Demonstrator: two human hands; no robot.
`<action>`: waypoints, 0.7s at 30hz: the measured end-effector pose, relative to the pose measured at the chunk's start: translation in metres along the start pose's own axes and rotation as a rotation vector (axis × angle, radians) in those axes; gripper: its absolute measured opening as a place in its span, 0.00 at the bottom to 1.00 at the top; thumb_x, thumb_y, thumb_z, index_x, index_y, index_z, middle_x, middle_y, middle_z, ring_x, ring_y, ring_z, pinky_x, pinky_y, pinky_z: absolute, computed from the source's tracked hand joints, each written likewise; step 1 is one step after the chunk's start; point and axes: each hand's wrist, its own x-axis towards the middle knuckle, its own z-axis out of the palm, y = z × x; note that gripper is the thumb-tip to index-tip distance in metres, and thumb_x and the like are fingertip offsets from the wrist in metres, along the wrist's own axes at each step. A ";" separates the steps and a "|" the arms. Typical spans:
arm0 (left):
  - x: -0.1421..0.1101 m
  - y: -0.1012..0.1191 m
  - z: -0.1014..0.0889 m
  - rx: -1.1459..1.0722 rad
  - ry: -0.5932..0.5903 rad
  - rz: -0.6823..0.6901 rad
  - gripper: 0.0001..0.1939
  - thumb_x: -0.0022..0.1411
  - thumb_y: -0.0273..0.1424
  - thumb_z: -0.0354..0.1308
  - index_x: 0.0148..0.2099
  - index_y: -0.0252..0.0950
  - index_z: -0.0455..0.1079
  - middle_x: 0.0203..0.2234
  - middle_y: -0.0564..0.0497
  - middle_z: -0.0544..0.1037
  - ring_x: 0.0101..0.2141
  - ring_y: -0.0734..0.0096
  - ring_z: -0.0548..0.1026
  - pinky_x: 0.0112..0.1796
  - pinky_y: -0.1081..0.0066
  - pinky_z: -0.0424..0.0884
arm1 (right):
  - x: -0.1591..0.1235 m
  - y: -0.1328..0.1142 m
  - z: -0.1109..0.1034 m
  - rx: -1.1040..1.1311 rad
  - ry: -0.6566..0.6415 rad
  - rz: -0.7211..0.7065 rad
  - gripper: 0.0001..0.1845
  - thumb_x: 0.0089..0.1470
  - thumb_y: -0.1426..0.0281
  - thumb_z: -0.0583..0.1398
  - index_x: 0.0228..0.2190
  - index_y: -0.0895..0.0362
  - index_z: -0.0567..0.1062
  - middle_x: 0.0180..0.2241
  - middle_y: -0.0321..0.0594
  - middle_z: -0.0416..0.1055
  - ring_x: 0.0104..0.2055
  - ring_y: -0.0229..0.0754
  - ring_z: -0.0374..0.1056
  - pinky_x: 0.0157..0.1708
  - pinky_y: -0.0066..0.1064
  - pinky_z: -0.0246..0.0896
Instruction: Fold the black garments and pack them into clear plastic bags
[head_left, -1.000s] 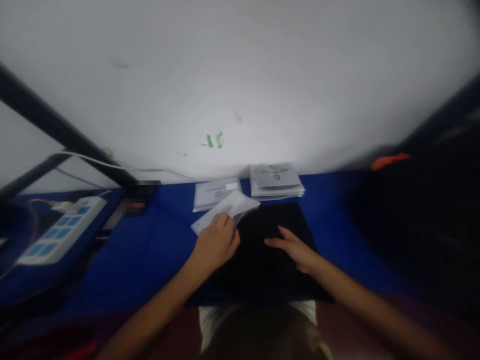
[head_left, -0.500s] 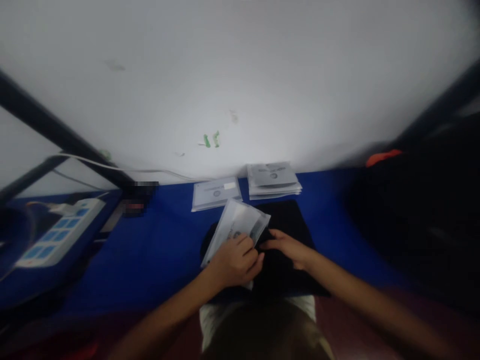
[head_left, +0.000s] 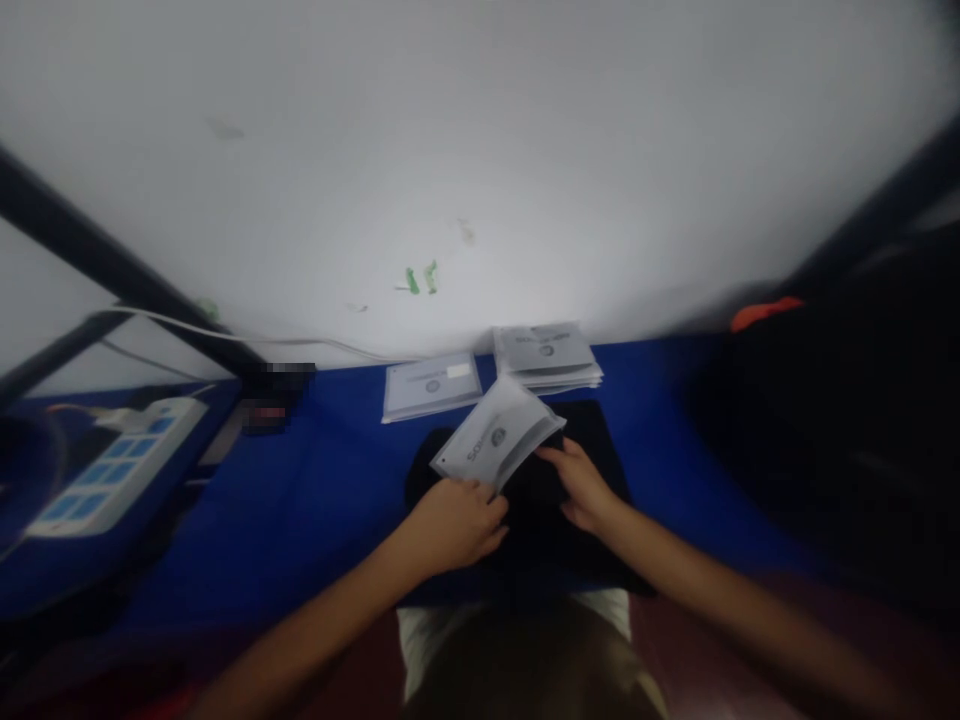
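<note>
A frosted plastic pouch [head_left: 499, 425] with a dark round logo and lettering is held up at a tilt over a black mat [head_left: 592, 475]. My left hand [head_left: 457, 520] is closed on its near lower edge, fingers curled. At the pouch's right end, my right hand [head_left: 581, 480] has its thumb and fingers pinched around a dark item [head_left: 553, 438], whose kind is too dark to make out. That item sits at the pouch's right edge; whether part of it is inside cannot be seen.
Behind the mat lie a flat pouch [head_left: 431, 388] with a white label and a stack of similar pouches [head_left: 547, 355]. A white power strip [head_left: 120, 468] stands at left on the blue tabletop [head_left: 300, 500]. A large black shape [head_left: 840, 430] fills the right side.
The pouch has turned clockwise and shifted right, its logo now uncovered. My left hand has slid down to its near edge; my right hand has moved slightly to the pouch's right end.
</note>
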 end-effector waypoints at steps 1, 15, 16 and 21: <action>0.000 0.003 0.002 0.008 0.017 -0.003 0.10 0.64 0.36 0.54 0.37 0.35 0.70 0.29 0.47 0.77 0.30 0.59 0.77 0.27 0.66 0.67 | 0.001 0.000 0.002 0.028 0.019 0.010 0.14 0.44 0.77 0.63 0.35 0.55 0.73 0.27 0.36 0.78 0.32 0.46 0.76 0.33 0.34 0.72; 0.003 0.018 0.021 0.043 0.180 -0.075 0.05 0.63 0.29 0.54 0.36 0.36 0.70 0.23 0.49 0.76 0.22 0.62 0.76 0.21 0.69 0.63 | 0.012 0.000 0.012 0.144 -0.021 0.013 0.13 0.41 0.77 0.62 0.32 0.54 0.72 0.25 0.35 0.76 0.35 0.48 0.76 0.37 0.37 0.72; 0.004 0.020 0.019 0.047 0.205 -0.066 0.06 0.63 0.29 0.54 0.35 0.35 0.70 0.23 0.49 0.76 0.22 0.62 0.76 0.21 0.69 0.64 | 0.012 0.002 0.015 0.127 -0.029 -0.030 0.16 0.41 0.77 0.63 0.35 0.54 0.72 0.27 0.35 0.77 0.38 0.49 0.76 0.39 0.38 0.71; 0.009 0.023 0.010 0.030 0.267 -0.059 0.09 0.63 0.33 0.54 0.32 0.35 0.69 0.20 0.50 0.74 0.21 0.63 0.75 0.22 0.69 0.66 | 0.009 0.005 0.019 -0.012 -0.252 -0.121 0.35 0.40 0.75 0.66 0.51 0.51 0.66 0.43 0.37 0.77 0.49 0.48 0.72 0.52 0.40 0.64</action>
